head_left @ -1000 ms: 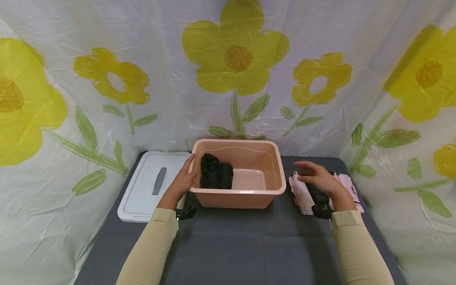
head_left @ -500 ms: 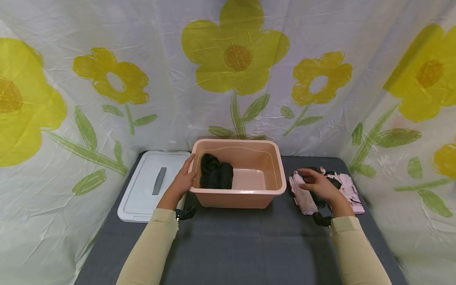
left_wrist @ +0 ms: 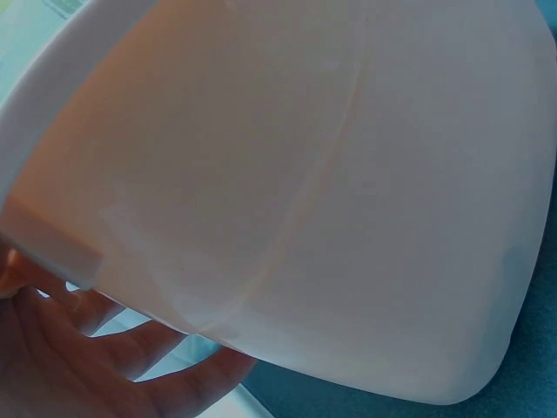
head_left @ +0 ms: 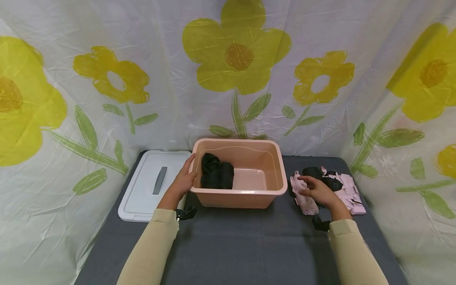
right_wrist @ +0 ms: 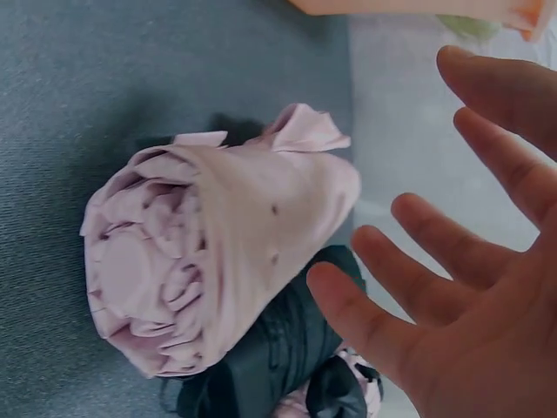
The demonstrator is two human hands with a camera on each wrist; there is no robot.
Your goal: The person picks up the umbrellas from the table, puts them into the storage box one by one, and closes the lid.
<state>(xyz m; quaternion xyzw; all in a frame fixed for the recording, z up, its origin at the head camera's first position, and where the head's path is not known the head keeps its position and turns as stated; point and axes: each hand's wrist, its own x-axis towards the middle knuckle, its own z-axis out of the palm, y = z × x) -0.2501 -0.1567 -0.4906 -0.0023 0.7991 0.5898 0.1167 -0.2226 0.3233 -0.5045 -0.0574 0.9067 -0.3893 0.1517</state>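
A peach plastic storage bin (head_left: 236,198) stands at the back of the table with two dark rolled cloths (head_left: 217,174) in its left half. My left hand (head_left: 183,180) holds the bin's left rim, thumb over the edge; the left wrist view shows its fingers (left_wrist: 139,348) outside the wall, fingertips partly hidden. Over the clothes at the right, my right hand (head_left: 318,192) hovers with spread fingers and nothing in it. Nearest to it is a pink rolled garment (right_wrist: 244,235), apart from the fingers in the right wrist view, with a black roll (right_wrist: 270,340) beside it.
A white lid (head_left: 142,194) with a grey handle lies left of the bin. More pink and black rolled clothes (head_left: 349,192) sit at the table's right side. A flower-printed curtain (head_left: 171,79) hangs behind and along both sides of the dark table (head_left: 249,245).
My right hand has moved slightly left and lower, towards the pink roll, uncovering the black rolls behind it. The left hand and the bin have not visibly moved.
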